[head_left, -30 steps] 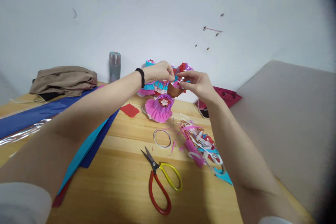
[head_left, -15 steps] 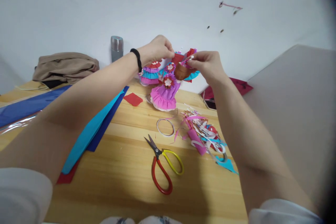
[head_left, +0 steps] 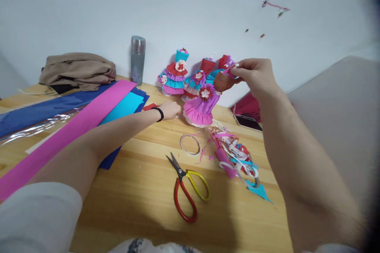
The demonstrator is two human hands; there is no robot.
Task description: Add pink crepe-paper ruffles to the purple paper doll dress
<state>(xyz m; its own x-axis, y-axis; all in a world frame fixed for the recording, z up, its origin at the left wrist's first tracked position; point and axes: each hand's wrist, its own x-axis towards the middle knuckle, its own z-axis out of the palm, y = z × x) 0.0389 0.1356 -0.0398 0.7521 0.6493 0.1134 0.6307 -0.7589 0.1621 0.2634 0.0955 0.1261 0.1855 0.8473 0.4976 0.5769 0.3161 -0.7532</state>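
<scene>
A small crepe-paper dress point(head_left: 199, 112), with a pink ruffled skirt, a brown bodice and a red-and-white flower, leans to the right. My right hand point(head_left: 255, 74) pinches its top, beside a white bead. Low at the left of the skirt, my left hand point(head_left: 171, 110), with a black band on the wrist, is closed at the dress's base; what its fingers hold is hidden. Behind stand a tiered paper dress point(head_left: 173, 81) in red, purple and blue, and more small paper dresses point(head_left: 208, 64), partly covered.
Scissors point(head_left: 180, 172) lie open near a tape ring point(head_left: 190, 144). Paper scraps point(head_left: 234, 152) are heaped at right, a phone point(head_left: 247, 122) behind them. At left are paper sheets point(head_left: 89, 112), a brown cloth point(head_left: 77, 70) and a bottle point(head_left: 137, 61) by the wall.
My left hand has dropped from the red paper at the top to the dress's base. My right hand still pinches the top. The view has shifted slightly left.
</scene>
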